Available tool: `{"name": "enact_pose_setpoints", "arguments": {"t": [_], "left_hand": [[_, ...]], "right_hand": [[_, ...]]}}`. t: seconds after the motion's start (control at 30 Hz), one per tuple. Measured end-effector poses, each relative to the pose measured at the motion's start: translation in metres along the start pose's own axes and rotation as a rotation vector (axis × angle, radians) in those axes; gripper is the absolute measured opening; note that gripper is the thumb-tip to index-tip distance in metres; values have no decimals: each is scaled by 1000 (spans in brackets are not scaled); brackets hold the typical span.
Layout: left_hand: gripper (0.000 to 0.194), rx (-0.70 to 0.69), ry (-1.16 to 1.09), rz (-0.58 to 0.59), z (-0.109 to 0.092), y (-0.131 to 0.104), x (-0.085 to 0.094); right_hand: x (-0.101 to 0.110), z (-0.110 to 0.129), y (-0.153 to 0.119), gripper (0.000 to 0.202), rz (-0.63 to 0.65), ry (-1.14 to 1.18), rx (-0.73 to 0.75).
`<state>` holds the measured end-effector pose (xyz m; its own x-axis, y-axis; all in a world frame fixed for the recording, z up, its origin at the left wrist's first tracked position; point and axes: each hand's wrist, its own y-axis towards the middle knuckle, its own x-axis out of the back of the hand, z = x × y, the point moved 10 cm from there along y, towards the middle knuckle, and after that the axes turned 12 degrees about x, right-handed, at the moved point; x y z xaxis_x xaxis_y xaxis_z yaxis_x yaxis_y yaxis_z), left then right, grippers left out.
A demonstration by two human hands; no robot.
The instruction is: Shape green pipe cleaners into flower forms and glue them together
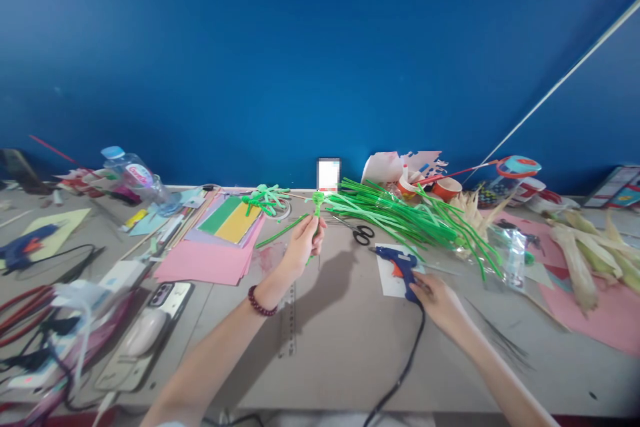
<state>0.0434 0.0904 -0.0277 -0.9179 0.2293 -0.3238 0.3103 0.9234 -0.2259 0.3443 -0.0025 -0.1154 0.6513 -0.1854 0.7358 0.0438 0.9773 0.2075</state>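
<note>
Head view: a blue wall (pixel 280 67) rises beyond both hands, and the grey desk (pixel 340 373) spreads beneath them. A pile of green stems (pixel 395 217) fans out past the left hand (pixel 306 240), to its right, reaching to the far side of the right hand (pixel 433 293), where it crowds the way toward the wall. Pink sheets (pixel 200 263) lie left of the left hand; nearer the body on that side is a phone (pixel 176 297) with a pale rounded object on it. Pale husks (pixel 575 267) lie well to the right of the right hand. A bottle (pixel 137 177) leans far to the left, near the wall. The blue glue gun (pixel 397 261) rests just left of the right hand, whose fingers are at its handle; I cannot tell how firmly they hold. Black scissors (pixel 363 235) lie between the hands, slightly farther out. The left hand pinches a small green piece (pixel 319 199) upright in its fingertips. A clear ruler (pixel 288 327) lies just nearer the body than this hand. Bare desk runs between the forearms to the front edge, crossed by a black cord (pixel 406 370) just left of the right forearm.
</note>
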Motion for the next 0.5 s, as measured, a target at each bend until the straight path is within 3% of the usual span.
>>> {"name": "enact_pose_setpoints", "arguments": {"t": [0.13,0.2,0.27,0.4,0.5], "left_hand": [[32,-20,7,-4,-5,-1,1],[32,-25,16,-8,-9,-1,2],[32,-26,25,-11,-11,-2,3],[31,-26,27,-17,-14,-1,6],[30,-34,18,-28,-15,-1,9]], "right_hand": [[15,21,-3,38,-109,-137,78],[27,46,0,31,-207,-225,161],[23,79,12,21,-163,-255,298],[-37,161,41,23,196,-230,757],[-91,203,52,20,405,-306,1076]]}}
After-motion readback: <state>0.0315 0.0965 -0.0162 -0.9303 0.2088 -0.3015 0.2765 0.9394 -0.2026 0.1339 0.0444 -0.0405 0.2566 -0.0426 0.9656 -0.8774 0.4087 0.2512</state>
